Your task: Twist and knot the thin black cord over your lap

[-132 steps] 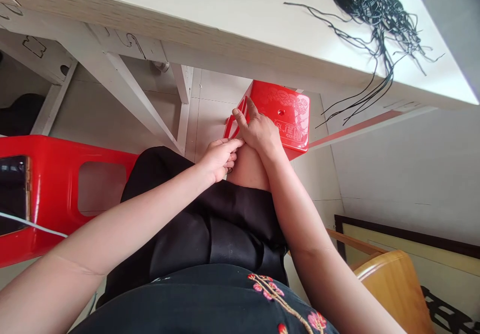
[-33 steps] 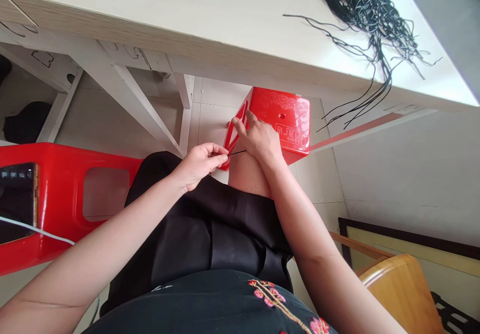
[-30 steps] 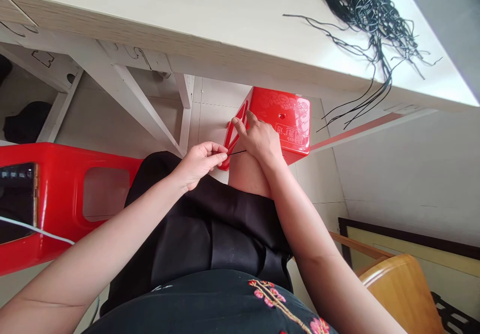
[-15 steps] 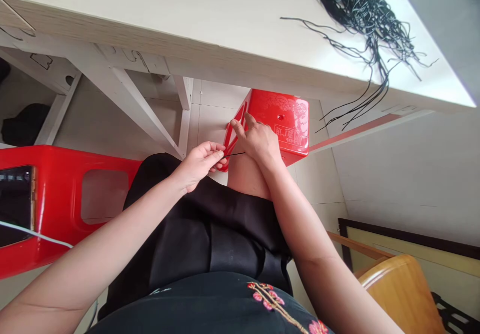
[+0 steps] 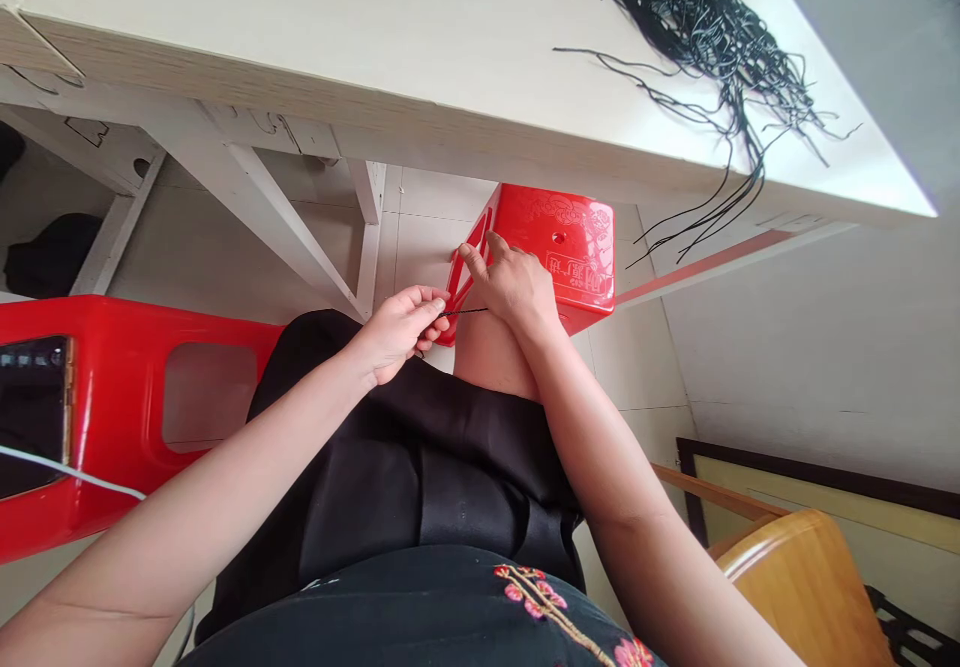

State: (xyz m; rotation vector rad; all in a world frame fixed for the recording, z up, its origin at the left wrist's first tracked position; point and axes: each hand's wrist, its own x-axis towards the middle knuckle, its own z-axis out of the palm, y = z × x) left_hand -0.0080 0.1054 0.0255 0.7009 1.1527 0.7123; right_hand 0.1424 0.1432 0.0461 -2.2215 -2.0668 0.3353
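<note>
The left hand (image 5: 394, 332) sits further from the right hand (image 5: 514, 292) than a few seconds earlier, when the two nearly touched, and a thin black cord (image 5: 465, 312) now shows stretched between them, just above the knee. The left thumb and fingers close on the cord. The right hand lies on the bare knee (image 5: 487, 352), thumb and forefinger spread, with the cord running in beneath it; whether it grips cannot be told. Both forearms reach forward over a black satin skirt (image 5: 420, 472), below a black top with pink blossoms (image 5: 540, 597). Just past the hands stands a red plastic stool (image 5: 570, 247), and a second red plastic stool (image 5: 97, 397) with a rectangular cut-out lies left. A honey-toned wooden chair (image 5: 795, 577) sits near right. Farthest off, a white counter (image 5: 337, 37) carries a tangled heap of black cords (image 5: 697, 27) at its right, strands trailing towards its edge.
</note>
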